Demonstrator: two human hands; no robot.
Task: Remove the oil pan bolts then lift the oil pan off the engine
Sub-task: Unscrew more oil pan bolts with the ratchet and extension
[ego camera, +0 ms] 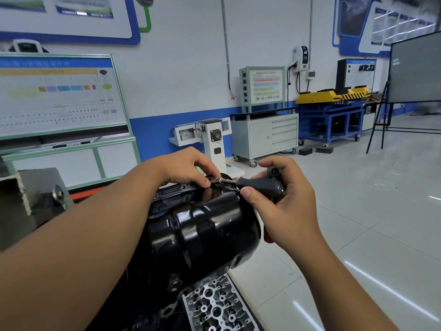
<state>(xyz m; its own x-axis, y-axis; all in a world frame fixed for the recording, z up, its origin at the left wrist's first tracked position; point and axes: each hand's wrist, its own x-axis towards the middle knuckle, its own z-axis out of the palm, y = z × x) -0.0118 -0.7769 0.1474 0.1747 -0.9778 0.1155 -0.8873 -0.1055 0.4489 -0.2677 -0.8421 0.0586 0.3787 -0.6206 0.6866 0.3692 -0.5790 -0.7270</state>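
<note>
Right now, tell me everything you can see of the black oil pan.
The oil pan is glossy black, seemingly painted pressed metal, with rounded ribbed bulges that mirror the room lights. It sits on the engine, its deep sump facing the camera. A flat flange with slots and bolt holes runs along its far edge. The left hand rests on that flange; the right hand holds a black-handled driver whose tip meets the flange there.

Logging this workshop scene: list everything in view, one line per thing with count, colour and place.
oil pan: one, glossy black, centre, on the engine
driver tool: one, black handle, metal tip at the pan's far flange
cylinder head: one, silver, bottom centre
cabinet: one, white, on castors by the wall
training board: one, green-framed, left
blue bench: one, right background
left hand: pinches at the tool tip
right hand: grips the handle
</note>
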